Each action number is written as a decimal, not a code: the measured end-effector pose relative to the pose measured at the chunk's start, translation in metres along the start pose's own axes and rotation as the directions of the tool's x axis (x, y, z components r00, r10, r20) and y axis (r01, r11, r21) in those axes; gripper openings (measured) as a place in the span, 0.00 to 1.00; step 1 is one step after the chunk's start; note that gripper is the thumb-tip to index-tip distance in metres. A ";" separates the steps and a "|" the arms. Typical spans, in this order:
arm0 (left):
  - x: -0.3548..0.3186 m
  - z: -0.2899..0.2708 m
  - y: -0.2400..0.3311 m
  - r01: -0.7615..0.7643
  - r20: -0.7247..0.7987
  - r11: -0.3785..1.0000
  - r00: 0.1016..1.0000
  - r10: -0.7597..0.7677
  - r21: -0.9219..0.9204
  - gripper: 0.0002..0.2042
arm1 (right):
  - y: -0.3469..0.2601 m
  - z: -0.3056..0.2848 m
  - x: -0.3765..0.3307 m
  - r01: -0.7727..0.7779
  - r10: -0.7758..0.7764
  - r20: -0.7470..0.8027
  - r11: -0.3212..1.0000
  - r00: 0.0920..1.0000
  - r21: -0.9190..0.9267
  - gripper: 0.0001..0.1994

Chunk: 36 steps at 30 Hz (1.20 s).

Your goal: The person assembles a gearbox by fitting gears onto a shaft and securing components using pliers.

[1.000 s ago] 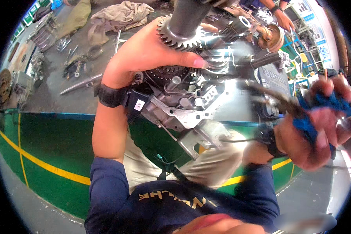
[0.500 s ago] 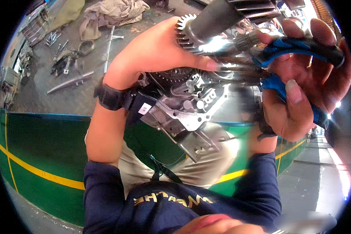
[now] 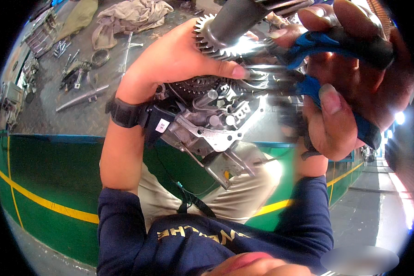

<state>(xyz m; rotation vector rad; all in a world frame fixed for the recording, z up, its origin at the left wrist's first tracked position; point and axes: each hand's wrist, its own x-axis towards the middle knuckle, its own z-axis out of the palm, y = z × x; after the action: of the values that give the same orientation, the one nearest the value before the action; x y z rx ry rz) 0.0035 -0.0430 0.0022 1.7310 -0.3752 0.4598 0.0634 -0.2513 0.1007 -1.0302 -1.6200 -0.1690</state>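
A dark gear shaft [image 3: 237, 23] with a toothed gear at its lower end slants across the top of the view. My left hand [image 3: 175, 60] is closed around that toothed end, thumb stretched along it and the other fingers hidden behind. In my right hand [image 3: 336, 124] are pliers with blue and black handles [image 3: 340, 46], spread apart within the grip. Their jaws, smeared by motion, point left and reach close to my left thumb; whether they touch the shaft I cannot tell. Below both hands sits an opened metal gearbox housing [image 3: 216, 138] with gears and pins inside.
On the grey worktop [image 3: 124, 110] at left lie a metal ring [image 3: 100, 57], a long metal bar [image 3: 83, 98], a T-shaped rod [image 3: 127, 53] and several bolts. A crumpled cloth [image 3: 131, 18] lies farther back. The bench's green front drops below its near edge.
Both hands have shifted a little to the left, carrying the gear shaft and the pliers with them. Pins inside the housing show more fully now.
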 end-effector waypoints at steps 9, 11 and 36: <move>0.002 0.001 -0.007 -0.073 -0.006 0.990 0.997 0.073 -0.122 0.28 | -0.003 0.007 0.010 -0.022 0.016 0.056 0.994 0.998 0.103 0.38; 0.002 0.004 -0.010 -0.079 -0.011 0.991 0.997 0.078 -0.109 0.28 | -0.004 0.010 0.012 -0.030 0.022 0.063 0.991 0.998 0.134 0.37; -0.002 0.009 0.014 0.122 0.007 0.989 0.993 -0.121 -0.089 0.30 | 0.003 -0.101 0.003 0.159 -0.013 -0.218 0.724 0.976 0.671 0.28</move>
<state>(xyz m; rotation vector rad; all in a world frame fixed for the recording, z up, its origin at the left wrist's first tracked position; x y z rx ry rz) -0.0038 -0.0543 0.0114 1.6568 -0.2853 0.3483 0.1388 -0.3086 0.1361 -0.3397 -1.3696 0.2566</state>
